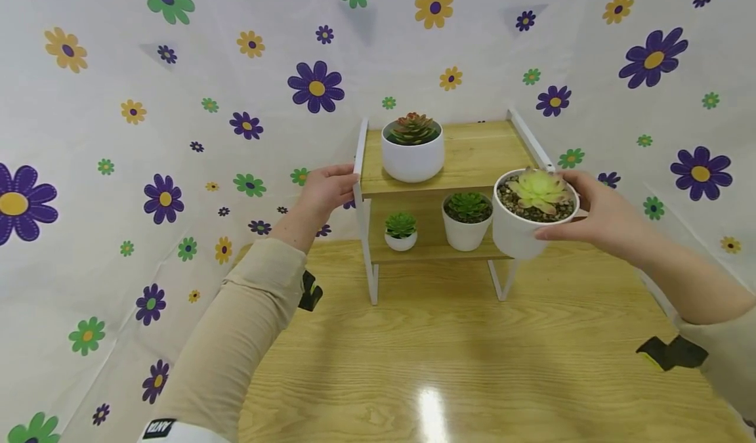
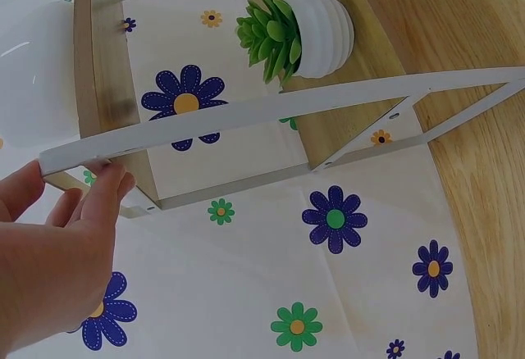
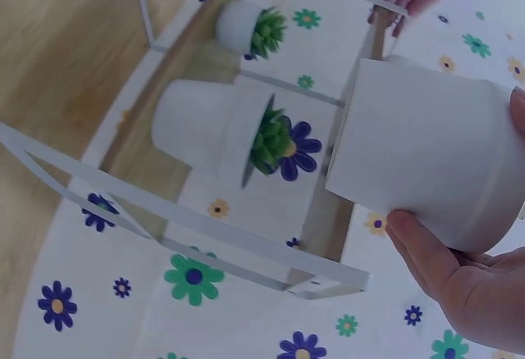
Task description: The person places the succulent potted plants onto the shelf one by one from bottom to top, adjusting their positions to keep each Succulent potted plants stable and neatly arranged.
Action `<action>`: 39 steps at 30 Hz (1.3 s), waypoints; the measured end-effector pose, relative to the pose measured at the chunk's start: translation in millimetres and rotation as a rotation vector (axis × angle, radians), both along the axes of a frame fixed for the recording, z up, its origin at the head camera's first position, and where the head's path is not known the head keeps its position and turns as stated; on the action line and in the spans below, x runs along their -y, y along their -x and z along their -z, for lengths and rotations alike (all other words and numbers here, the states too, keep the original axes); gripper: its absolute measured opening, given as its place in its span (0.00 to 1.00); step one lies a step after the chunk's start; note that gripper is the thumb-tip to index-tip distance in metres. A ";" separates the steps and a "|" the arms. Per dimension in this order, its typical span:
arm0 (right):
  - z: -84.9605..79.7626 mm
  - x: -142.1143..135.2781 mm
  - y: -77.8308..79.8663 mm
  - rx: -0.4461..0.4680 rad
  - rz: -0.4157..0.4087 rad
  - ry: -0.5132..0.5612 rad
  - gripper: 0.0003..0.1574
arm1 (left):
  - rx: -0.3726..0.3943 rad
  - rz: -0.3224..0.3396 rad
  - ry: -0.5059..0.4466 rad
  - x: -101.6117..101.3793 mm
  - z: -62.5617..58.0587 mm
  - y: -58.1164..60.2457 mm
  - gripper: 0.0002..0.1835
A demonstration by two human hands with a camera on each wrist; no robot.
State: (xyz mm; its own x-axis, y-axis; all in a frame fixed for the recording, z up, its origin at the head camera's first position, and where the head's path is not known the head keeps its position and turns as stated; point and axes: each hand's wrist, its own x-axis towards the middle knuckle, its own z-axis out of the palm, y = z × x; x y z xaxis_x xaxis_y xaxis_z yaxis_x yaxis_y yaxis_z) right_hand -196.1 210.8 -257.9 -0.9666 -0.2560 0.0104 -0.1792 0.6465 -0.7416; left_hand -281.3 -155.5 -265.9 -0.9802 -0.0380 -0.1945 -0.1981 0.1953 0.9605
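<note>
My right hand (image 1: pixel 608 216) grips a white pot (image 1: pixel 520 236) with a pale yellow-green succulent (image 1: pixel 537 190) set in pebbles. That pot is held in front of the right end of a two-tier wooden shelf (image 1: pixel 478 147) with a white metal frame. At the upper left front corner of the frame (image 2: pixel 205 120), my left hand (image 2: pixel 66 252) pinches the metal between thumb and fingers. On the top board, toward the left, stands a round white pot (image 1: pixel 413 161) with a reddish succulent. The lower board carries a small potted green succulent (image 1: pixel 401 225) and a larger white pot (image 1: pixel 466 233) with a green plant.
The shelf stands on a wood-grain table (image 1: pixel 472 364) close to a white flower-print backdrop (image 1: pixel 224 102). Black patches lie by the left sleeve (image 1: pixel 309 292) and the right sleeve (image 1: pixel 673 353). A light reflection shows on the table near its front.
</note>
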 end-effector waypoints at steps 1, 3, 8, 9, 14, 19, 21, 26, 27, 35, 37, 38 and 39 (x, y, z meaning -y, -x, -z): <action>-4.3 -0.2 1.5 0.010 0.009 0.006 0.60 | 0.000 -0.003 0.000 0.1 0.0 0.1 0.24; -12.4 -0.3 4.8 0.023 0.030 0.002 0.62 | 0.000 -0.001 -0.003 0.5 -0.1 0.2 0.24; -25.8 -0.1 14.1 0.025 0.074 0.011 0.63 | 0.006 -0.005 -0.016 -0.2 0.1 0.9 0.23; -27.4 0.0 16.6 0.023 0.083 0.013 0.64 | 0.006 -0.006 -0.017 -0.5 0.3 1.2 0.23; -33.5 4.8 30.2 0.008 0.117 0.010 0.64 | 0.008 -0.005 -0.022 -0.3 0.7 1.6 0.23; -37.6 11.4 42.7 0.005 0.125 0.028 0.63 | 0.009 -0.013 -0.033 -0.3 0.5 0.9 0.23; -38.2 13.5 46.8 0.009 0.132 0.030 0.64 | 0.009 -0.014 -0.041 -0.6 -0.2 0.6 0.22; -38.9 18.0 56.3 0.015 0.145 0.033 0.66 | 0.004 -0.014 -0.044 -1.2 -1.5 0.4 0.22; -39.2 18.7 57.8 0.014 0.147 0.031 0.66 | 0.003 -0.012 -0.042 -1.0 -1.5 0.6 0.22; -39.5 17.6 65.7 0.033 0.141 -0.023 0.67 | 0.005 -0.015 -0.039 -0.7 -1.0 0.4 0.22; -39.5 18.3 67.8 0.038 0.137 -0.029 0.67 | 0.007 -0.015 -0.040 -0.9 -0.8 -0.2 0.22; -39.4 18.9 68.8 0.038 0.135 -0.034 0.67 | 0.008 -0.015 -0.038 -0.9 -0.7 -0.3 0.23; -39.3 19.4 69.8 0.037 0.133 -0.037 0.67 | 0.010 -0.015 -0.038 -1.0 -0.5 -0.5 0.23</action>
